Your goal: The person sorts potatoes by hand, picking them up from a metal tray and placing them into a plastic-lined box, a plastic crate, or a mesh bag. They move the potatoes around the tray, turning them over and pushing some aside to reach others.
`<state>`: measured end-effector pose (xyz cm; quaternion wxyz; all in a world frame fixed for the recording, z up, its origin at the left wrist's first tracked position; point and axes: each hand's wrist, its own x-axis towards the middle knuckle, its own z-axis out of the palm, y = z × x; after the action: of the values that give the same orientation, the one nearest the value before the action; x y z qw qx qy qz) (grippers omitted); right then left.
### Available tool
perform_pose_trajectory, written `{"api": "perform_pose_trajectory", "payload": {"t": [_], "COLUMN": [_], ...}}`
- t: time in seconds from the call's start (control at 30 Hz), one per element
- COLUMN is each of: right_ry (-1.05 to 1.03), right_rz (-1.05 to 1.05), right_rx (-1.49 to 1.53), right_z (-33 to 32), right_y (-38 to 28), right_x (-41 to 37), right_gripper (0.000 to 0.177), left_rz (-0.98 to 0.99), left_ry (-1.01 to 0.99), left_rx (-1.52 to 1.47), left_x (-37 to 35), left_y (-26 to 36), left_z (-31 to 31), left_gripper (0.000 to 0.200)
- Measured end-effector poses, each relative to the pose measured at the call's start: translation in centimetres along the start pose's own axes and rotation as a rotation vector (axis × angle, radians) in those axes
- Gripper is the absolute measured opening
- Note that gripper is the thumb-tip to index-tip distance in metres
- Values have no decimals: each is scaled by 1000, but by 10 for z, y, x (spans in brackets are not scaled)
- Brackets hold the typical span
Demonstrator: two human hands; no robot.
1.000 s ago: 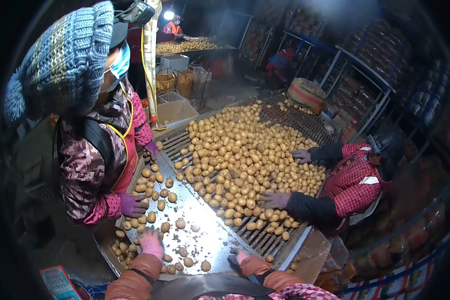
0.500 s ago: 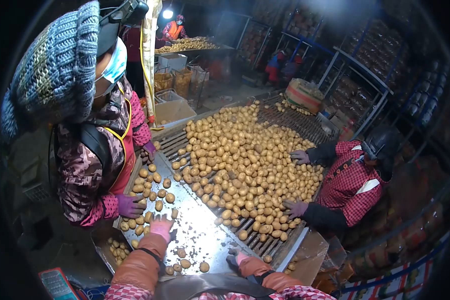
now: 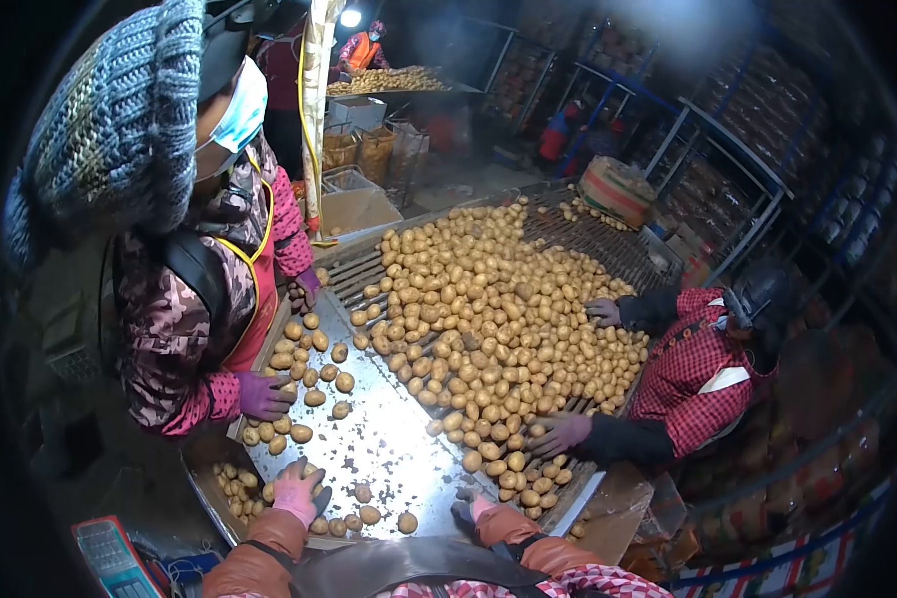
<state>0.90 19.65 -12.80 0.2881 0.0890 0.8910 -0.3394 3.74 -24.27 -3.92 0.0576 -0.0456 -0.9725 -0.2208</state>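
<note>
My left hand (image 3: 299,491), in a pink and dark glove, is low on the metal tray (image 3: 369,448), its fingers spread over a potato at the tray's left edge. Whether it grips that potato is unclear. Beside it lie several loose potatoes (image 3: 370,514). My right hand (image 3: 471,506) rests at the tray's near right side, partly hidden by its sleeve; its finger positions are hard to make out. Beyond it, a large heap of potatoes (image 3: 498,319) covers the slatted rack (image 3: 354,269).
On the left a co-worker in a knitted hat has a purple-gloved hand (image 3: 263,396) by potatoes. At right another co-worker's gloved hand (image 3: 560,436) touches the heap. A sack (image 3: 616,191) lies at the rack's far end. Potatoes fill a bin (image 3: 204,478) below left.
My left hand has moved toward me and left, to the tray's lower left edge. The right co-worker's nearer hand has moved left over the heap. The view has shifted slightly.
</note>
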Motion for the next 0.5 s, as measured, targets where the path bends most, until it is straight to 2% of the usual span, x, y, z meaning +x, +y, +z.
{"api": "perform_pose_trajectory", "payload": {"t": [0.07,0.17,0.27,0.5], "right_ry": [-11,59,69,50], "right_rz": [-2,35,55,51], "right_rx": [28,83,-7,8], "right_z": [-4,-13,-20,-12], "right_y": [-9,-30,-43,-31], "right_x": [-7,-24,-33,-26], "right_gripper": [63,54,56,61], "left_rz": [2,-6,5,-34], "left_ry": [22,16,26,-15], "left_rx": [-13,-11,15,36], "left_x": [-2,0,1,2], "left_y": [2,8,6,14], "left_z": [-3,2,9,13], "left_gripper": [37,37,38,41]}}
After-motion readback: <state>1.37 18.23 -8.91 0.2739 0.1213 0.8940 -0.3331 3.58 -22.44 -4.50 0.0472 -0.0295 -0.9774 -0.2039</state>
